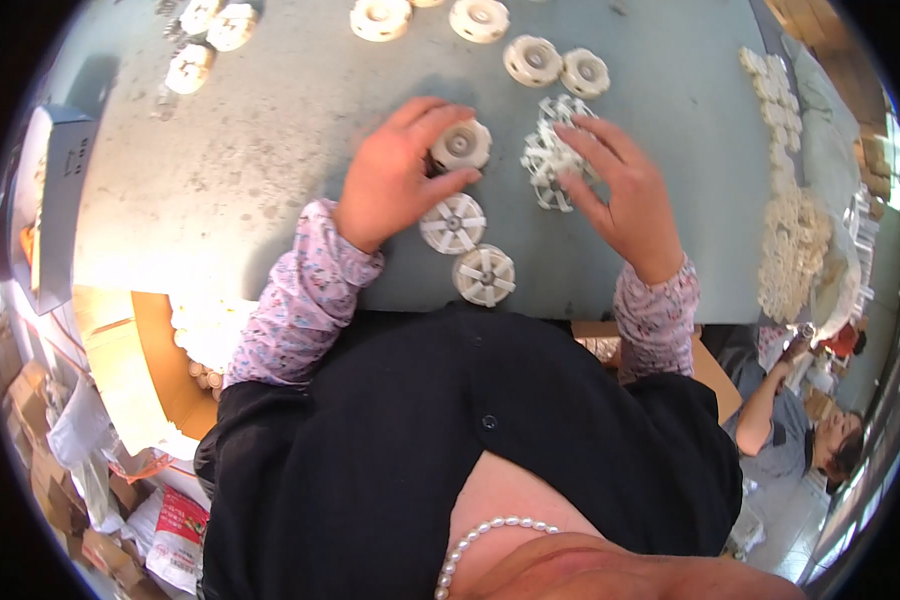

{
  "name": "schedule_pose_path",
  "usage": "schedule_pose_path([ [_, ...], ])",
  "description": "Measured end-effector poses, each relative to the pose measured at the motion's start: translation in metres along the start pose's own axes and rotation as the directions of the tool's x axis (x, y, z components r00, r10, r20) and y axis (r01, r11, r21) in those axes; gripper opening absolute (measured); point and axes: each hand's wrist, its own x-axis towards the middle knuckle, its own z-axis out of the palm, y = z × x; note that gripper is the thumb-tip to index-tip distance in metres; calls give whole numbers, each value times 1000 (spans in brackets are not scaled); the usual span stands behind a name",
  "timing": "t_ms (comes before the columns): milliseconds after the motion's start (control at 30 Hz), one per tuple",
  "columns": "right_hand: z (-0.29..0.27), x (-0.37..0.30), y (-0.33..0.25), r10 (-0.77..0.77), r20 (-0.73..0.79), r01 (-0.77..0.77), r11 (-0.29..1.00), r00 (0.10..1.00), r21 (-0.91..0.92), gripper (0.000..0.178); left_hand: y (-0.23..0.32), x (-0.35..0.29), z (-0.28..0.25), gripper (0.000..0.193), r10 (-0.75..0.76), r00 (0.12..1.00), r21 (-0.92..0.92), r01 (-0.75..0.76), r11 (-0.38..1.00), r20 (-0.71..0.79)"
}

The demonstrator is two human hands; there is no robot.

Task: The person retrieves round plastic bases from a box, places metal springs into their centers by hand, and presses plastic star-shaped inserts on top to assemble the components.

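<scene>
My left hand (400, 165) curls round a cream round plastic cap (461, 146) with a scalloped rim. Its thumb and fingers grip the cap at the side, above the table. Just below lie two white round plastic discs with spokes: one disc (452, 223) close under the thumb, another disc (484, 275) nearer my body. Over a small heap of white spoked plastic pieces (548, 160), my right hand (620, 180) has its thumb and fingers apart. Its fingertips reach the heap's right side; whether they pinch a piece is not visible.
More cream caps (532, 61) stand along the far side of the grey table (270, 140). Stacked cream parts (792, 250) line the right edge. A blue-grey box (65, 200) sits at the left edge, cardboard boxes (130, 350) below. Another person (780, 420) works at right.
</scene>
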Motion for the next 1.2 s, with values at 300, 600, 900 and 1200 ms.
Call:
schedule_pose_path([
  [300,-37,-12,8,428,121,-445,852,896,278,60,1,-5,-4,61,-30,999,-116,33,993,29],
  [600,-42,-14,26,391,40,-393,913,919,107,61,1,-6,-11,61,-78,995,-148,87,985,67],
  [900,5,23,-15,182,143,-228,860,973,456,65,0,-18,-17,59,-346,928,-311,372,875,138],
  [1200,49,37,-14,142,86,-165,803,986,572,65,-4,-15,-11,52,-264,963,-315,268,910,59],
])
